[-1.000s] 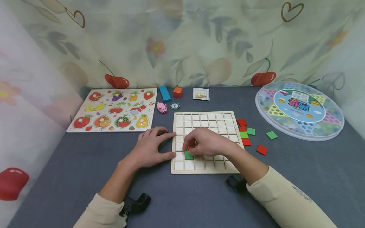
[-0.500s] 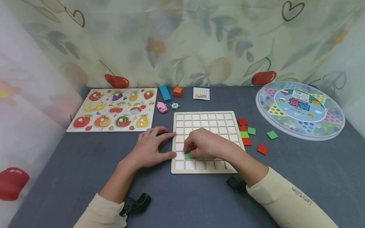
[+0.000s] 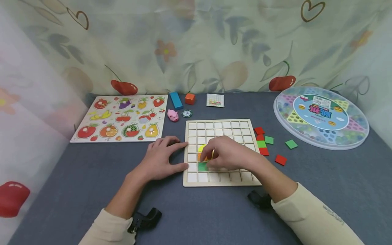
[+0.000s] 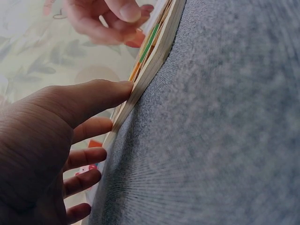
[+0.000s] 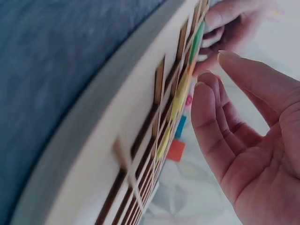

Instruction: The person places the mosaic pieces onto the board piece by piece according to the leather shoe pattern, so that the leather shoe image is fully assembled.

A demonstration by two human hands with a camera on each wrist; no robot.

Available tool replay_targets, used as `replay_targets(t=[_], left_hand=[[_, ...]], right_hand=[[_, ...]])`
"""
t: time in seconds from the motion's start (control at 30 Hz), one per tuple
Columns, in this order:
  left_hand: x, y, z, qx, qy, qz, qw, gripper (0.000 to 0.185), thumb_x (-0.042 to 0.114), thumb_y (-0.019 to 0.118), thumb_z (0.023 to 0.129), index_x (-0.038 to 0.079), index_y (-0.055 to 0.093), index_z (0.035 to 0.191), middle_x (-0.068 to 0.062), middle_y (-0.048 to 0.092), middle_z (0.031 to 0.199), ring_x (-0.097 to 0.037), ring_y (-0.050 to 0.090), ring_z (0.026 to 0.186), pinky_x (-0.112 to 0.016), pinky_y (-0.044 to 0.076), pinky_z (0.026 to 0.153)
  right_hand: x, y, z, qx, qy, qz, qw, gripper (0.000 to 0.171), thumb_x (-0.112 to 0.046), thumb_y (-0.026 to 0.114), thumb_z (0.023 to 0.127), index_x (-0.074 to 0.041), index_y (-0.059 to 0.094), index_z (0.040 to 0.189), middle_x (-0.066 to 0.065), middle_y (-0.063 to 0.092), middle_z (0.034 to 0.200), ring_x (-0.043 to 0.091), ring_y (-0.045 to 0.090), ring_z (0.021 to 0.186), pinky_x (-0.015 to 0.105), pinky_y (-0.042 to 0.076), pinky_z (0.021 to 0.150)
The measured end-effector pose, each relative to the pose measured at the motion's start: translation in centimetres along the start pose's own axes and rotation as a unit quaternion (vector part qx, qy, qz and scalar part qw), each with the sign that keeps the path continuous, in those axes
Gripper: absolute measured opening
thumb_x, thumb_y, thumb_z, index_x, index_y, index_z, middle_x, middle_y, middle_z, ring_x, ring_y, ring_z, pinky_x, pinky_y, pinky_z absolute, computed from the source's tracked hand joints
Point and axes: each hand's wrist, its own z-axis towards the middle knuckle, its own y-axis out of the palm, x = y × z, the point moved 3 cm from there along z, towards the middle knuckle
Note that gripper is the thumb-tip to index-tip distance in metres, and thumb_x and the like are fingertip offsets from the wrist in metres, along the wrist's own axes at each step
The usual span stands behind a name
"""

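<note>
work on the grid board point(image 3: 220, 184) looks barely begun, judging by how few of its squares carry colour. the board lies flat on the dark worktop point(image 3: 199, 217) before the person. a green tile point(image 3: 202, 167) fills a square near the board's lower left corner, with an orange tile point(image 3: 200, 157) just above it and a yellow tile point(image 3: 201, 148) above that; the right wrist view shows another patch of yellow in the board. the right hand point(image 3: 225, 153) is over these tiles and hides part of them, its grip parted, with nothing seen between thumb and bent fingers. the left hand point(image 3: 163, 158) has thumb and forefinger touching the board's left edge, its grip spread wide and empty. other visible squares are bare. what seems left to place is the loose red tiles point(image 3: 280, 160) and loose green tiles point(image 3: 291, 144) at the right, some just beside the board, two farther off.
</note>
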Motion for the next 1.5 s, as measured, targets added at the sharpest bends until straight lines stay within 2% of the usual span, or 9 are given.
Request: replay_targets(t=[0.4,0.63,0.8,0.93,1.13,1.33,1.5], left_hand=[[0.0,0.2,0.0,0.003,-0.005,0.004,1.0,0.072,0.054,0.076,0.087,0.031,0.053,0.152,-0.009,0.046,0.151,-0.034,0.037,0.14,-0.062,0.026,0.114],[-0.1,0.0,-0.1,0.005,-0.001,0.0,1.0,0.071,0.052,0.075,0.088,0.029,0.054,0.152,-0.01,0.047,0.151,-0.035,0.037,0.141,-0.063,0.026,0.113],[-0.1,0.0,-0.1,0.005,0.0,-0.001,1.0,0.071,0.052,0.075,0.088,0.03,0.054,0.152,-0.01,0.047,0.152,-0.034,0.037,0.141,-0.063,0.026,0.114],[-0.1,0.1,0.0,0.01,-0.001,0.003,0.9999,0.07,0.052,0.076,0.088,0.03,0.055,0.151,-0.01,0.047,0.151,-0.035,0.038,0.14,-0.063,0.026,0.113],[0.0,0.2,0.1,0.005,-0.003,0.005,1.0,0.071,0.053,0.076,0.088,0.03,0.054,0.151,-0.009,0.047,0.151,-0.036,0.038,0.139,-0.063,0.027,0.112],[0.0,0.2,0.2,0.001,-0.005,0.003,1.0,0.071,0.053,0.075,0.088,0.03,0.054,0.152,-0.009,0.046,0.151,-0.035,0.037,0.139,-0.063,0.027,0.112],[-0.1,0.1,0.1,0.0,-0.005,0.002,1.0,0.071,0.053,0.075,0.088,0.03,0.054,0.152,-0.009,0.046,0.151,-0.035,0.037,0.139,-0.063,0.027,0.112]], right_hand=[[4.0,-2.1,-4.5,0.064,0.044,0.05,0.996,0.014,-0.01,0.075,0.092,-0.017,0.08,0.103,-0.002,0.072,0.099,0.015,0.064,0.087,0.033,0.053,0.076],[6.3,-3.6,-7.2,0.088,0.078,0.017,0.993,0.016,-0.015,0.078,0.091,-0.017,0.079,0.106,-0.004,0.071,0.093,0.014,0.062,0.082,0.032,0.052,0.071],[8.4,-4.4,-9.0,0.085,0.111,-0.011,0.99,0.019,-0.017,0.081,0.089,-0.014,0.077,0.108,-0.002,0.069,0.092,0.015,0.058,0.08,0.033,0.049,0.069],[10.3,-4.8,-10.5,0.07,0.135,-0.013,0.988,0.022,-0.017,0.079,0.09,-0.011,0.076,0.111,0.0,0.072,0.1,0.014,0.061,0.083,0.032,0.052,0.07],[12.5,-5.0,-12.4,0.066,0.176,-0.032,0.982,0.028,-0.017,0.08,0.089,-0.008,0.073,0.115,0.002,0.07,0.101,0.018,0.059,0.086,0.034,0.05,0.072],[13.2,-5.0,-12.8,0.062,0.192,-0.045,0.978,0.03,-0.017,0.08,0.087,-0.005,0.071,0.113,0.003,0.067,0.097,0.02,0.058,0.089,0.035,0.048,0.076],[13.1,-4.9,-12.6,0.063,0.191,-0.037,0.979,0.025,-0.016,0.08,0.087,-0.007,0.068,0.107,0.003,0.063,0.094,0.019,0.055,0.085,0.034,0.046,0.072]])
